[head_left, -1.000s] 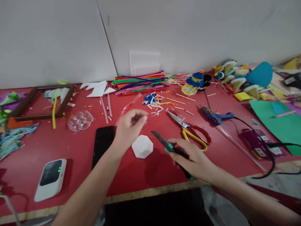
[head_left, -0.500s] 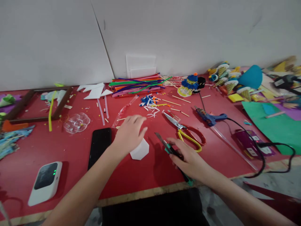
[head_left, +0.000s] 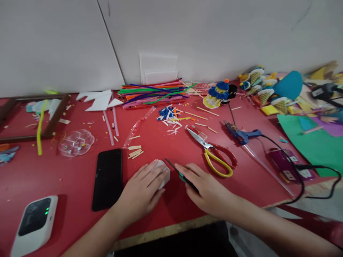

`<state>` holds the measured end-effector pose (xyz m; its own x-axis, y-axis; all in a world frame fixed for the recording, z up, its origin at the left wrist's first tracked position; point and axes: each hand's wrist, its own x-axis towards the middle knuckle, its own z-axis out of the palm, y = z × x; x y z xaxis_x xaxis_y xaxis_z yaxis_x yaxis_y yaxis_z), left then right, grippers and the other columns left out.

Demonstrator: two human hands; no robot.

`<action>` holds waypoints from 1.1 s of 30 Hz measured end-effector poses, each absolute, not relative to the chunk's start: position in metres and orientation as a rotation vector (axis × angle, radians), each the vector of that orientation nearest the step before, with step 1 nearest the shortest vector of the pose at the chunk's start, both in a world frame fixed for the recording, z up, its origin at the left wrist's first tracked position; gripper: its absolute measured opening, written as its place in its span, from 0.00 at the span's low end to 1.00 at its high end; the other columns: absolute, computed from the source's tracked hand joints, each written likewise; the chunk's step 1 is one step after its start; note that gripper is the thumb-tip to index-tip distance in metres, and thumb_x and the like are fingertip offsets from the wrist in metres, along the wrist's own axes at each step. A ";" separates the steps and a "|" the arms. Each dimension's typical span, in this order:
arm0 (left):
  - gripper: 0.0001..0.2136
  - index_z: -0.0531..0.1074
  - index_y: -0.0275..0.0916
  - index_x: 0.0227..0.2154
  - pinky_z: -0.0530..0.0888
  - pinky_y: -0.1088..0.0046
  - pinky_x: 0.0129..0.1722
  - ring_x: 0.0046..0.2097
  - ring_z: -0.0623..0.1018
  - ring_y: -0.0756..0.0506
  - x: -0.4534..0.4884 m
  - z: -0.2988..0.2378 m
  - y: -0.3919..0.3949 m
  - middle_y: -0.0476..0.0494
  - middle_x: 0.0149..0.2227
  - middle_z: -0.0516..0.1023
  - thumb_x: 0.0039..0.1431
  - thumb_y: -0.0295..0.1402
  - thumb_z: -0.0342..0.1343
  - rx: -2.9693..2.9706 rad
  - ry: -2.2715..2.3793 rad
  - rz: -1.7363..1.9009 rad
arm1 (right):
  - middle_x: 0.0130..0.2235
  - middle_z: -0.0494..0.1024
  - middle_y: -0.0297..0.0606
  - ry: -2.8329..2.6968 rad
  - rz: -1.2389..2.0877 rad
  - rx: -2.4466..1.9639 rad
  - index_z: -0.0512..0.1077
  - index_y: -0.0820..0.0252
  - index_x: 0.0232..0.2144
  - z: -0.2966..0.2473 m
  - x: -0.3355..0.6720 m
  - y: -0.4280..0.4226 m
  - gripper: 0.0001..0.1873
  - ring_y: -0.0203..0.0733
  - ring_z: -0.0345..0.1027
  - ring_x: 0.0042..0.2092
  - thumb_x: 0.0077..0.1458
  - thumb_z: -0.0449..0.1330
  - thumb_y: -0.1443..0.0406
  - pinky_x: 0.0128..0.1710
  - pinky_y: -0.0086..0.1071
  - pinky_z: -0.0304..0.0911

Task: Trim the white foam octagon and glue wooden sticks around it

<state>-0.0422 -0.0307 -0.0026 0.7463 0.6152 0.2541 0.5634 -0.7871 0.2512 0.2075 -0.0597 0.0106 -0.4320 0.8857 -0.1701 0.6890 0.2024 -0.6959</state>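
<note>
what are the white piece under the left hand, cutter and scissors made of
White piece: perhaps stiff card or foam board; matt, with straight edges. Cutter: probably a metal blade, dark and thin; its bright green part looks like plastic. Scissors: metal blades, by their grey shine; smooth red and yellow handles, likely plastic.

No writing can be read; the pale label [head_left: 318, 93] on a black object [head_left: 327, 92], far right, is too small.
</note>
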 end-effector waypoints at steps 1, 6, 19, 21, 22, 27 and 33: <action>0.20 0.70 0.36 0.60 0.75 0.53 0.59 0.63 0.73 0.35 -0.041 -0.003 -0.031 0.36 0.59 0.77 0.67 0.31 0.50 2.808 0.952 0.482 | 0.59 0.69 0.54 -2.216 1.076 -1.492 0.59 0.65 0.68 0.011 0.208 -0.059 0.34 0.52 0.71 0.57 0.59 0.48 0.71 0.58 0.51 0.69; 0.18 0.72 0.34 0.57 0.77 0.53 0.54 0.59 0.76 0.34 -0.037 -0.004 -0.033 0.34 0.55 0.80 0.66 0.33 0.52 2.839 0.989 0.482 | 0.58 0.70 0.53 -2.238 1.149 -1.468 0.60 0.63 0.68 0.011 0.208 -0.056 0.35 0.51 0.73 0.53 0.57 0.49 0.72 0.55 0.50 0.71; 0.18 0.72 0.35 0.57 0.77 0.57 0.52 0.57 0.76 0.36 -0.035 0.001 -0.035 0.37 0.55 0.80 0.67 0.34 0.50 2.834 1.028 0.489 | 0.57 0.70 0.52 -2.375 1.119 -1.362 0.61 0.62 0.68 0.012 0.213 -0.047 0.35 0.47 0.73 0.53 0.58 0.50 0.72 0.56 0.45 0.70; 0.19 0.71 0.34 0.57 0.77 0.56 0.52 0.57 0.77 0.36 -0.035 0.000 -0.035 0.36 0.55 0.80 0.67 0.33 0.52 2.850 1.017 0.484 | 0.56 0.71 0.52 -2.417 1.078 -1.362 0.61 0.62 0.68 0.014 0.212 -0.045 0.35 0.48 0.73 0.53 0.58 0.50 0.72 0.55 0.45 0.71; 0.19 0.71 0.34 0.57 0.78 0.56 0.51 0.57 0.77 0.35 -0.035 0.000 -0.035 0.36 0.55 0.80 0.66 0.32 0.52 2.855 1.017 0.484 | 0.56 0.71 0.53 -2.442 1.059 -1.369 0.61 0.63 0.67 0.015 0.211 -0.044 0.35 0.49 0.73 0.53 0.58 0.50 0.72 0.54 0.46 0.71; 0.19 0.71 0.33 0.56 0.78 0.56 0.51 0.56 0.78 0.36 -0.036 -0.003 -0.037 0.36 0.55 0.80 0.63 0.30 0.53 2.811 1.054 0.486 | 0.57 0.71 0.56 -2.531 1.054 -1.397 0.60 0.66 0.68 0.021 0.208 -0.041 0.35 0.52 0.74 0.51 0.58 0.49 0.71 0.52 0.49 0.72; 0.21 0.70 0.37 0.58 0.77 0.56 0.55 0.59 0.75 0.37 -0.036 -0.004 -0.039 0.36 0.56 0.79 0.62 0.28 0.55 2.741 1.077 0.481 | 0.56 0.73 0.54 -2.526 1.076 -1.347 0.62 0.69 0.67 0.025 0.210 -0.040 0.34 0.51 0.73 0.54 0.57 0.49 0.72 0.56 0.46 0.70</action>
<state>-0.0362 -0.0389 -0.0044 0.6892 0.6844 0.2377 0.6339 -0.7285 0.2598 0.2105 -0.0396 0.0251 -0.6091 0.7558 -0.2403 0.6969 0.3654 -0.6171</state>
